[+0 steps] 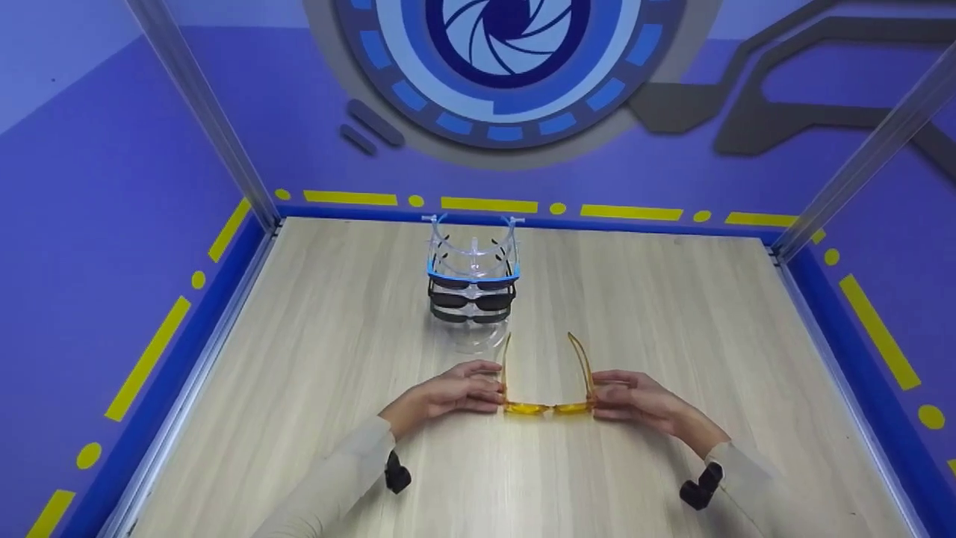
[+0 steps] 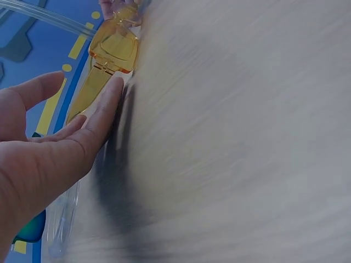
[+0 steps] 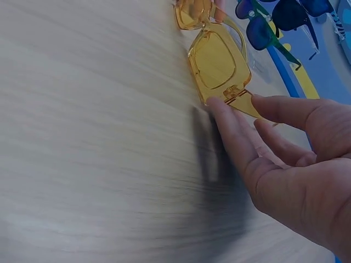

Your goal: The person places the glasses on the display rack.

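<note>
Yellow translucent sunglasses are on the wooden table, lenses toward me and both temples unfolded, pointing away. At their left hinge, my left hand has its fingers spread and fairly straight. In the left wrist view its thumb comes right up to the frame corner, and the index finger stands apart from the temple. My right hand pinches the other hinge end; in the right wrist view its thumb is at the lens's lower corner and the index finger at the temple.
Just beyond the yellow pair stands a clear display rack. It carries blue-framed sunglasses on top, black sunglasses below, and another dark pair lowest. Blue panels wall the table at the back and sides.
</note>
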Available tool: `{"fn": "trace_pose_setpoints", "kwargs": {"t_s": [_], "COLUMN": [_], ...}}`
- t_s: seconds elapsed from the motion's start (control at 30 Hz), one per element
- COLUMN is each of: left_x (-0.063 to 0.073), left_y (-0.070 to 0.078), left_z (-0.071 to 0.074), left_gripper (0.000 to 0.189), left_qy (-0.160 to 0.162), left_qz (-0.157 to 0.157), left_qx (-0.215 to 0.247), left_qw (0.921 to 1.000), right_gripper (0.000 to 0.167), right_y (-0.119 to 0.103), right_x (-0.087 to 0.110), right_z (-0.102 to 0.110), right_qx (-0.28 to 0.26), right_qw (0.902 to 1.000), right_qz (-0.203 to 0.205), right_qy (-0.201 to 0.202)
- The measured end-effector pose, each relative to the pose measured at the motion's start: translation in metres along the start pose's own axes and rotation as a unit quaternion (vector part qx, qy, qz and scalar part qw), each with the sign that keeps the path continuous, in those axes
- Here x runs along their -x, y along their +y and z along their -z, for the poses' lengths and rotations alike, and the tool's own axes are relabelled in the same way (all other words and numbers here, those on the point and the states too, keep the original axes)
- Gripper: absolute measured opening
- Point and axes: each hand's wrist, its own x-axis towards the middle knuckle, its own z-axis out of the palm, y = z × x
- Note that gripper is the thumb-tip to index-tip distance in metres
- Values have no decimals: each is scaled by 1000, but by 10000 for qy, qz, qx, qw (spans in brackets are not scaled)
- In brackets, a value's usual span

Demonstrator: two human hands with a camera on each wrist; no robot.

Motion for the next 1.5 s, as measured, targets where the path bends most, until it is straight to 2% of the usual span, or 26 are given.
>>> {"fn": "trace_pose_setpoints", "kwargs": {"t_s": [0.23, 0.33, 0.53, 0.83, 1.03, 1.23, 1.5], "left_x": [-5, -6, -5, -10, -13, -14, -7], "left_y": [0, 1, -1, -6, -6, 1, 21], "left_z": [-6, -7, -9, -13, -16, -19, -30], "left_gripper": [79, 85, 86, 95, 100, 94, 86], "left_qy": [36, -35, -155, -115, -85, 4, -10], "left_qz": [-251, -245, -225, -290, -267, -400, -598], "left_qx": [65, -11, -76, -11, 61, 25, 112], "left_qw": [9997, 9997, 9996, 9995, 9996, 9992, 9981], "right_gripper": [65, 65, 67, 70, 68, 65, 58], "right_y": [0, 1, 6, 10, 12, 4, -15], "right_x": [-6, -8, -8, -4, -2, 6, 22], "right_z": [0, -1, -3, -3, -1, 2, 4], "right_qx": [137, 134, 26, -16, -381, -664, -874], "right_qw": [9996, 9995, 9994, 9993, 9986, 9970, 9950], "right_qz": [247, 278, 320, 330, 352, 402, 475], "right_qy": [21, 29, 153, 193, 136, 28, 39]}}
